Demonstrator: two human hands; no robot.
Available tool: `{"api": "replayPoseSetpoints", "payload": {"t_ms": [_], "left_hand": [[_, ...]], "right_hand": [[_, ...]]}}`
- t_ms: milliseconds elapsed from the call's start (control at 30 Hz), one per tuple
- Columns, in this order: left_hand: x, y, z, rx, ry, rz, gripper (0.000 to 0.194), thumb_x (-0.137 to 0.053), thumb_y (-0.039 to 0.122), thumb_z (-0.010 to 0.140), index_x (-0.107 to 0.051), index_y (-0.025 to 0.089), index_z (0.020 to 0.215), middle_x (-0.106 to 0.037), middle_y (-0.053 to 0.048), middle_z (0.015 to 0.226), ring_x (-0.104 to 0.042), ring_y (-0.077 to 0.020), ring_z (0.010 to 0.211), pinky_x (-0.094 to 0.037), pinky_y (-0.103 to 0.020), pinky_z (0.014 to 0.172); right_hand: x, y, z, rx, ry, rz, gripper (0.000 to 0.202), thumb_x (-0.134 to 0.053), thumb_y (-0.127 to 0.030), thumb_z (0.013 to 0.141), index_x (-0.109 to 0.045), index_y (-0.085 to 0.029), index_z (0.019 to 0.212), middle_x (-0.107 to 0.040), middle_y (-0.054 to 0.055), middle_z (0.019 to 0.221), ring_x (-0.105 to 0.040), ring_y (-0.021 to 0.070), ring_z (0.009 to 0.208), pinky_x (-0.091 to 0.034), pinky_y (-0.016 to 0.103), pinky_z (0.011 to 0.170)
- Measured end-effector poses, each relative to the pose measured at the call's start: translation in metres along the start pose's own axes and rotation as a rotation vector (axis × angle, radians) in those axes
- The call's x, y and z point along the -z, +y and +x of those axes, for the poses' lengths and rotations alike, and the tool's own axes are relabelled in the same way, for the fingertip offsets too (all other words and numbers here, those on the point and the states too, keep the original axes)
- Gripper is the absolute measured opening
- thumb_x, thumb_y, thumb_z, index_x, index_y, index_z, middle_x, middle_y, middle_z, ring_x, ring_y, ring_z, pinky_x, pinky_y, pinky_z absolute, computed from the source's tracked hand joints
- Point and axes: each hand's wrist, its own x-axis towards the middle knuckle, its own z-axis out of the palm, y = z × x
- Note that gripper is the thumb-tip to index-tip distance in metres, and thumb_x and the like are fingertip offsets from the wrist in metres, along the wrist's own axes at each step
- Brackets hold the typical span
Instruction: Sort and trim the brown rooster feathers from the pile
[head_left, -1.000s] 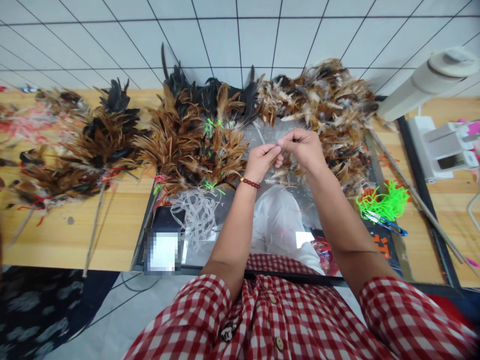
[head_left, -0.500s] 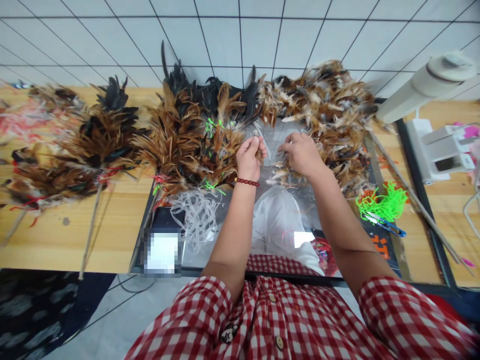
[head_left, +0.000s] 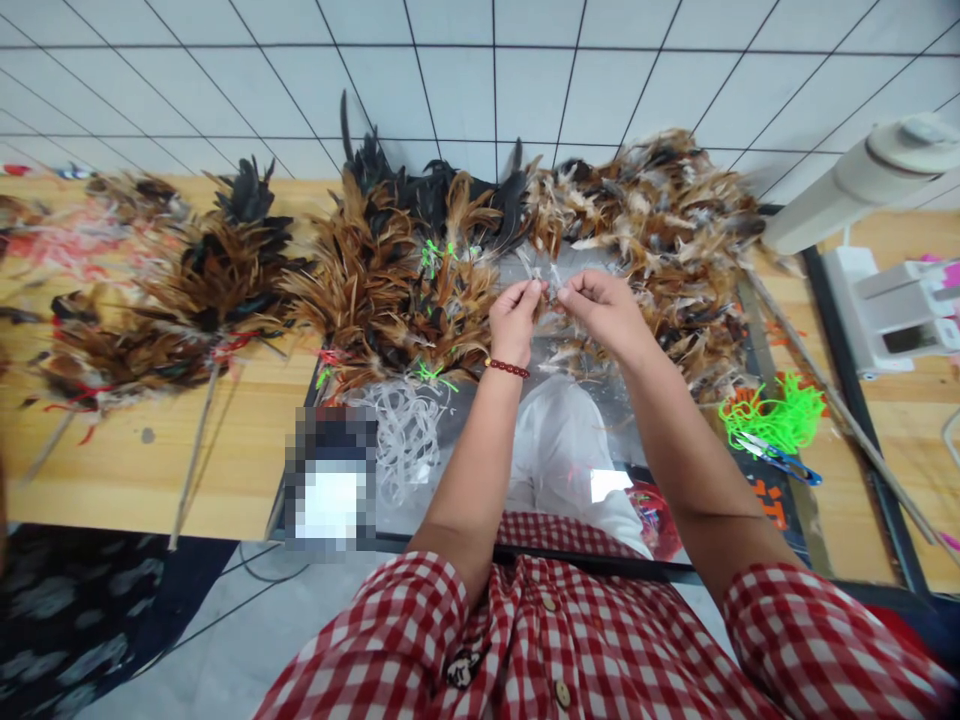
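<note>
Over the glass-topped mat, my left hand (head_left: 515, 318), with a red bead bracelet at the wrist, pinches a small feather (head_left: 534, 272) by its base. Close beside it, my right hand (head_left: 600, 308) has its thumb and fingers pinched on a pale, fluffy feather (head_left: 556, 280). The fingertips of both hands nearly meet. Brown feather bunches (head_left: 375, 270) tied with green string lie to the left, and a heap of loose brown and white feathers (head_left: 675, 230) spreads behind and to the right.
Clear ribbon (head_left: 409, 435) lies coiled at the front left. Green string (head_left: 795, 412) and blue-handled snips (head_left: 780, 458) are at the right, near a long stick (head_left: 832, 395). A pale bottle (head_left: 862, 185) stands by a white device (head_left: 892, 315). Feather dusters (head_left: 225, 265) lie far left.
My right hand has moved left to meet my left hand, and its fingers have closed on a pale feather. The whole view has shifted slightly.
</note>
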Motion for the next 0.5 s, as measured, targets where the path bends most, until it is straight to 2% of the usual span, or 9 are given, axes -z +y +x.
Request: {"api": "replayPoseSetpoints", "payload": {"t_ms": [233, 367, 500], "left_hand": [[0.002, -0.009, 0.002, -0.031, -0.055, -0.018, 0.011, -0.089, 0.020, 0.075, -0.079, 0.018, 0.073, -0.069, 0.005, 0.070, -0.059, -0.0052, 0.070, -0.047, -0.020, 0.077], [0.002, -0.011, 0.002, -0.008, -0.053, -0.034, 0.014, -0.090, 0.025, 0.077, -0.077, 0.019, 0.076, -0.068, 0.005, 0.074, -0.063, -0.0068, 0.078, -0.049, -0.021, 0.084], [0.002, -0.009, 0.006, -0.007, 0.006, -0.092, 0.014, -0.084, 0.021, 0.083, -0.073, 0.018, 0.075, -0.068, 0.006, 0.074, -0.064, -0.0051, 0.078, -0.051, -0.018, 0.086]], "right_hand": [[-0.019, 0.015, 0.006, 0.015, 0.117, 0.174, 0.062, -0.081, -0.080, 0.067, -0.063, -0.020, 0.072, -0.065, 0.001, 0.065, -0.051, 0.0123, 0.060, -0.037, 0.027, 0.060], [-0.022, 0.020, 0.005, -0.005, 0.129, 0.163, 0.055, -0.080, -0.073, 0.073, -0.064, -0.020, 0.067, -0.060, -0.001, 0.060, -0.044, 0.0103, 0.055, -0.031, 0.027, 0.056], [-0.018, 0.016, 0.002, 0.027, 0.103, 0.057, 0.048, -0.080, -0.062, 0.078, -0.063, -0.019, 0.066, -0.053, -0.003, 0.058, -0.041, 0.0099, 0.056, -0.030, 0.027, 0.056]]}}
